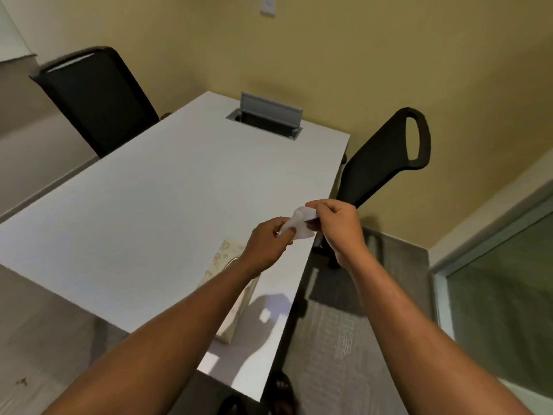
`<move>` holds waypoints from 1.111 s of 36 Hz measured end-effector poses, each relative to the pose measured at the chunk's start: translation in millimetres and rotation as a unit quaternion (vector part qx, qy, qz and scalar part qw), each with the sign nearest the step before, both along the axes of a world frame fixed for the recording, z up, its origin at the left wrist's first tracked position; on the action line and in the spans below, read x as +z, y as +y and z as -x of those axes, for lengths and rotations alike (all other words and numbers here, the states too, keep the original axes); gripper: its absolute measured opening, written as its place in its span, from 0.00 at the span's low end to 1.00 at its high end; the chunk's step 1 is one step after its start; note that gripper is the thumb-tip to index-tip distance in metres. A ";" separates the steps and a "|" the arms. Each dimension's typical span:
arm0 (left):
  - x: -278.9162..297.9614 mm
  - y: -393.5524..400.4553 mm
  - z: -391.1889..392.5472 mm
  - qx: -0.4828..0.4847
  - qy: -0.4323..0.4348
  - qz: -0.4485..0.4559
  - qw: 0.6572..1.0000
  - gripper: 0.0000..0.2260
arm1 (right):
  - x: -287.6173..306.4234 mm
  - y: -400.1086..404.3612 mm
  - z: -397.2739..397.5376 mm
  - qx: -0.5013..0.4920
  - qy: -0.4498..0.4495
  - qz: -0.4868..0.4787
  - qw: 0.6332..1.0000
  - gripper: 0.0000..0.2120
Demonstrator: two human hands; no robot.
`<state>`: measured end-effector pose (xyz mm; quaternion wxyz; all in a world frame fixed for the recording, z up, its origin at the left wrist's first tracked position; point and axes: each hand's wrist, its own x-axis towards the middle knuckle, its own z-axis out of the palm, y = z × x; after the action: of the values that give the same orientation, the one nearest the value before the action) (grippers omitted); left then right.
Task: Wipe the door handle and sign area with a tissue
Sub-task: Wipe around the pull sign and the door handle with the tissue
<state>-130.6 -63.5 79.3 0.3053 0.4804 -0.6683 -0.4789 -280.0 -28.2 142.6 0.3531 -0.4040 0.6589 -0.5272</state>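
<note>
Now tissue [300,224] between both hands' fingers [287,233]

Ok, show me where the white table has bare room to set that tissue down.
Most of the white table is bare: the wide stretch between the grey cable hatch at the far end and the patterned tissue box near you. It is crowded only by the right edge, where the left hand and right hand hold the white tissue.

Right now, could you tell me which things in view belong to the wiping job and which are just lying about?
For the job:
- tissue, held between left hand and right hand
- tissue box on the table, under the left arm

Just there:
- white table
- grey cable hatch, lid up
- two black chairs
- wall switch

No door handle or sign shows.
</note>
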 end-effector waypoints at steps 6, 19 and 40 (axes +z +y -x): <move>20.8 8.4 33.0 -0.048 0.005 0.005 0.999 0.14 | 1.4 44.1 25.6 -0.027 0.272 0.002 0.962 0.11; 58.3 68.1 151.9 -0.196 0.005 -0.009 0.981 0.13 | 9.9 150.9 104.6 -0.125 0.473 -0.052 0.870 0.17; 96.7 175.1 349.3 -0.410 0.058 -0.009 0.910 0.08 | 24.5 290.6 273.3 -0.312 0.360 -0.064 0.877 0.09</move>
<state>-479.9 111.7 176.1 0.1160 0.1384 -0.7834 -0.5946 -553.3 262.4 167.2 -0.0659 -0.3160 0.8644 -0.3855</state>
